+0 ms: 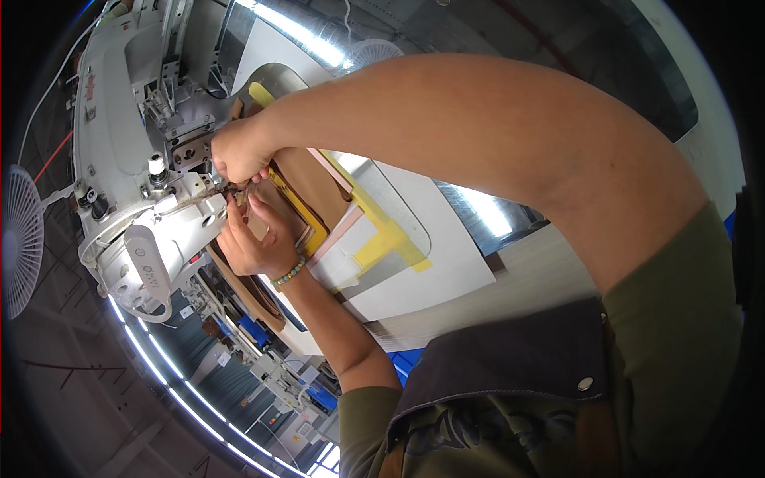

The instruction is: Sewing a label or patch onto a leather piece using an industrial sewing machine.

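Observation:
At the needle area of a white industrial sewing machine (119, 119), my right hand (240, 151) reaches over from the right with its fingers curled closed; what they grip is hidden. Just below it my left hand (256, 239), with a beaded bracelet at the wrist, has bent fingers raised to the same small, dark cluster under the head; I cannot make out whether they hold anything. Beside both hands lie brown panels (311, 183), a yellow strip with dark markings (293, 203), pale pink strips (337, 233) and yellow tape (386, 239) on a white board (454, 271).
A white fan (20, 243) stands at the far left, near a small white clip-on device (145, 267) on the machine. The grey table edge (510, 287) runs along my front. Other machines (271, 370) show in the background at the bottom.

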`<state>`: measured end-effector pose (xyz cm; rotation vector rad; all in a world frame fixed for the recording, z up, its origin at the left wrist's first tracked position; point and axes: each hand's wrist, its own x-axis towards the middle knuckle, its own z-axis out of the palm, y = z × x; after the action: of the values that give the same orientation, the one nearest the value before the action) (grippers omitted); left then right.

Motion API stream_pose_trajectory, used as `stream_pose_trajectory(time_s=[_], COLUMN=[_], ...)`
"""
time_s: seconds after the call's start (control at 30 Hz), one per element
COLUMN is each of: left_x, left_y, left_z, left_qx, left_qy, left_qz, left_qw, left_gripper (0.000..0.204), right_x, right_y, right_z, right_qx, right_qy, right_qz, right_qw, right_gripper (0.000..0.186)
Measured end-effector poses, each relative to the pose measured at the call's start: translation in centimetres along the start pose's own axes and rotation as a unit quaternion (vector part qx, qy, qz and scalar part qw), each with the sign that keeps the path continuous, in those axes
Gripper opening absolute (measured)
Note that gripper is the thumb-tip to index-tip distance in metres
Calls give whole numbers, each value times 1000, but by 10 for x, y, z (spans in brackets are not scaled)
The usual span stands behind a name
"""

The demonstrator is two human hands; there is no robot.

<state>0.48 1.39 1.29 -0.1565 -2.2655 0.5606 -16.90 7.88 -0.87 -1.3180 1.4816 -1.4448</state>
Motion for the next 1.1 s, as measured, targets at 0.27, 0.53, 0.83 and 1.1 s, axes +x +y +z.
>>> stream_pose_trajectory(time_s=[0.27,0.53,0.83,1.1], left_x=[4,-25,-38,-40], left_y=[6,9,-10,9], left_z=[-35,-31,-28,-17], left_qx=[-34,-337,-594,-648], left_qy=[7,41,-29,-38], left_qz=[13,-366,-537,-512], left_qw=[999,866,598,562], left_gripper=[25,21,29,27], right_x=[-9,-64,-466,-512], right_y=[-25,-46,-137,-52], right_z=[-10,-128,-201,-174], right_qx=[-160,-476,-702,-671], right_qy=[-66,-96,206,305], right_qz=[42,248,356,271], right_qw=[984,838,581,619], right_gripper=[24,24,30,35])
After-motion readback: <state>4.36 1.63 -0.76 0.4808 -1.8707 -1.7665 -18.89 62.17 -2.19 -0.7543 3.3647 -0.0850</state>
